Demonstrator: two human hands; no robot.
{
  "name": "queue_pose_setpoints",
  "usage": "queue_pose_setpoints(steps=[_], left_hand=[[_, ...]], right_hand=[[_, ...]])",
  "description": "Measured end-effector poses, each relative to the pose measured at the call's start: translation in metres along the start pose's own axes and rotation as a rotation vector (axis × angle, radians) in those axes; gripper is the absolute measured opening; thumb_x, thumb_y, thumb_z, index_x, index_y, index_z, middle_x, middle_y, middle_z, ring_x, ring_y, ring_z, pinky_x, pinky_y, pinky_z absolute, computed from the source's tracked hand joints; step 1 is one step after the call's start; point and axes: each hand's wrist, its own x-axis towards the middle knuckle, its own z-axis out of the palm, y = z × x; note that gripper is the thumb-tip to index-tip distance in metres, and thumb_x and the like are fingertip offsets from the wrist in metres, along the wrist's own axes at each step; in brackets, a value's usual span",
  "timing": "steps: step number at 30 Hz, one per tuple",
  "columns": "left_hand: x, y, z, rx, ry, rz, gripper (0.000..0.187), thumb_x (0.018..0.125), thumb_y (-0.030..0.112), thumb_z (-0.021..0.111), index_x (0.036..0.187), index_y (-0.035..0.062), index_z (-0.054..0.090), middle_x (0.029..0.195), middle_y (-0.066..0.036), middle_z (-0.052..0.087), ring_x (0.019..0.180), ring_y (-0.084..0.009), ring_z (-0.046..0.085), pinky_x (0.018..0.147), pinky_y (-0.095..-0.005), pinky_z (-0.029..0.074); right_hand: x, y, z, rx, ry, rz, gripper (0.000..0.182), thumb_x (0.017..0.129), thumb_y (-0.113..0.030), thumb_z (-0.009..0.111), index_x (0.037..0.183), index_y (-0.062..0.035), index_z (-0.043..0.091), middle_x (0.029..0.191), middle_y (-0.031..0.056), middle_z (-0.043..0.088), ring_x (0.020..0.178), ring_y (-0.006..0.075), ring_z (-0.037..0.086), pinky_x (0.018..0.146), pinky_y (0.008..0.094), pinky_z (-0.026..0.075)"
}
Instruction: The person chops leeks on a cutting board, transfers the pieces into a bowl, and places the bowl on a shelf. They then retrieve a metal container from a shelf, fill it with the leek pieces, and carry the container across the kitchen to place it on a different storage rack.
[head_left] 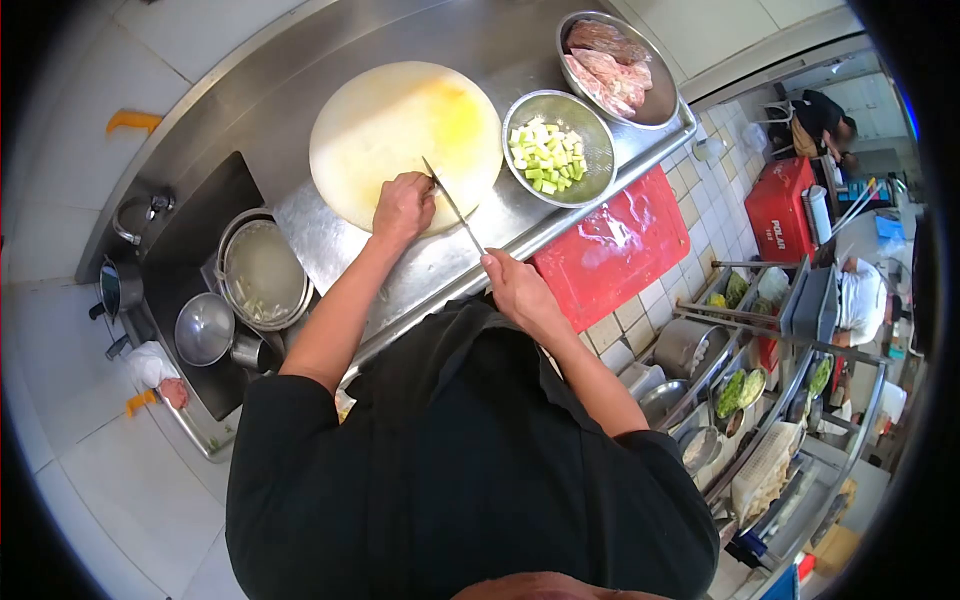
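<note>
While right hand is gripping knife, left hand is curling over round board, whether holding anything, cannot tell; bowl of green chunks is sitting just beside.

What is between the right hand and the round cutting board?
The knife: in the head view its blade spans the stretch from the right hand to over the cutting board, with metal counter below.

Commercial kitchen, round chopping board, steel sink, food racks
</note>
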Motion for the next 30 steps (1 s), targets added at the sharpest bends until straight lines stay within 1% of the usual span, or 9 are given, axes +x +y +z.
queue_pose_setpoints(steps=[4, 7, 8, 10, 13, 15, 21, 25, 30], left_hand=[[-0.001, -0.003, 0.005, 0.021, 0.006, -0.010, 0.019, 0.077, 0.008, 0.067, 0.096, 0.0047, 0.068, 0.095, -0.010, 0.067, 0.097, -0.0309, 0.063, 0.084, -0.0436, 0.048], [0.001, -0.001, -0.002, 0.007, -0.075, -0.070, 0.019, 0.077, 0.008, 0.068, 0.096, 0.0042, 0.068, 0.095, -0.010, 0.067, 0.097, -0.0316, 0.063, 0.084, -0.0440, 0.048], [0.000, 0.000, -0.006, -0.019, -0.039, -0.053, 0.018, 0.077, 0.008, 0.068, 0.095, 0.0043, 0.068, 0.095, -0.010, 0.067, 0.097, -0.0318, 0.062, 0.084, -0.0440, 0.048], [-0.004, 0.002, -0.020, -0.077, 0.028, -0.027, 0.016, 0.078, 0.008, 0.068, 0.094, 0.0044, 0.067, 0.095, -0.010, 0.067, 0.097, -0.0321, 0.062, 0.083, -0.0441, 0.048], [-0.011, -0.008, -0.024, -0.051, -0.055, -0.030, 0.014, 0.078, 0.008, 0.068, 0.091, 0.0044, 0.066, 0.093, -0.011, 0.066, 0.096, -0.0325, 0.061, 0.083, -0.0449, 0.048], [-0.011, -0.010, -0.024, -0.073, -0.059, -0.020, 0.013, 0.077, 0.007, 0.068, 0.090, 0.0042, 0.065, 0.092, -0.011, 0.065, 0.096, -0.0330, 0.061, 0.083, -0.0453, 0.048], [-0.010, -0.010, -0.019, -0.078, -0.049, -0.025, 0.016, 0.074, 0.005, 0.066, 0.090, 0.0029, 0.065, 0.091, -0.013, 0.064, 0.096, -0.0343, 0.061, 0.081, -0.0457, 0.047], [-0.010, -0.014, -0.016, -0.121, -0.007, 0.018, 0.017, 0.073, 0.005, 0.067, 0.090, 0.0022, 0.065, 0.090, -0.014, 0.063, 0.094, -0.0349, 0.061, 0.079, -0.0462, 0.048], [-0.011, -0.016, -0.016, -0.147, -0.029, 0.012, 0.018, 0.072, 0.006, 0.067, 0.090, 0.0017, 0.066, 0.090, -0.015, 0.064, 0.094, -0.0357, 0.061, 0.080, -0.0466, 0.049]], right_hand=[[0.041, -0.004, 0.013, -0.032, 0.013, -0.104, 0.049, 0.107, -0.040, 0.035, 0.119, -0.0015, 0.064, 0.106, 0.0316, 0.067, 0.105, 0.0513, 0.060, 0.093, 0.0575, 0.046], [0.048, -0.003, 0.013, -0.026, 0.057, -0.106, 0.051, 0.107, -0.040, 0.035, 0.120, -0.0001, 0.063, 0.106, 0.0323, 0.066, 0.106, 0.0508, 0.060, 0.093, 0.0570, 0.046], [0.051, 0.003, 0.013, -0.006, 0.050, -0.137, 0.053, 0.108, -0.041, 0.033, 0.119, 0.0008, 0.063, 0.107, 0.0327, 0.066, 0.107, 0.0508, 0.060, 0.094, 0.0568, 0.045], [0.055, 0.005, 0.011, -0.020, 0.035, -0.102, 0.054, 0.108, -0.042, 0.033, 0.121, 0.0009, 0.063, 0.108, 0.0328, 0.066, 0.109, 0.0506, 0.059, 0.095, 0.0557, 0.045], [0.052, 0.001, 0.008, 0.042, -0.032, 0.005, 0.056, 0.107, -0.043, 0.032, 0.123, 0.0009, 0.063, 0.109, 0.0331, 0.065, 0.111, 0.0504, 0.059, 0.097, 0.0543, 0.044], [0.046, -0.006, 0.004, 0.088, -0.050, 0.033, 0.056, 0.107, -0.043, 0.032, 0.124, 0.0006, 0.062, 0.110, 0.0333, 0.065, 0.112, 0.0502, 0.058, 0.097, 0.0535, 0.044], [0.011, -0.009, 0.001, 0.114, -0.106, 0.056, 0.053, 0.107, -0.042, 0.036, 0.128, -0.0006, 0.061, 0.112, 0.0329, 0.065, 0.113, 0.0489, 0.059, 0.097, 0.0527, 0.044], [0.004, -0.006, 0.003, 0.086, -0.113, 0.065, 0.052, 0.107, -0.042, 0.037, 0.130, -0.0019, 0.060, 0.116, 0.0314, 0.065, 0.116, 0.0473, 0.059, 0.099, 0.0515, 0.044], [-0.001, -0.012, -0.001, 0.081, -0.148, 0.109, 0.051, 0.107, -0.042, 0.038, 0.133, -0.0026, 0.058, 0.119, 0.0307, 0.064, 0.120, 0.0466, 0.057, 0.101, 0.0507, 0.043]])
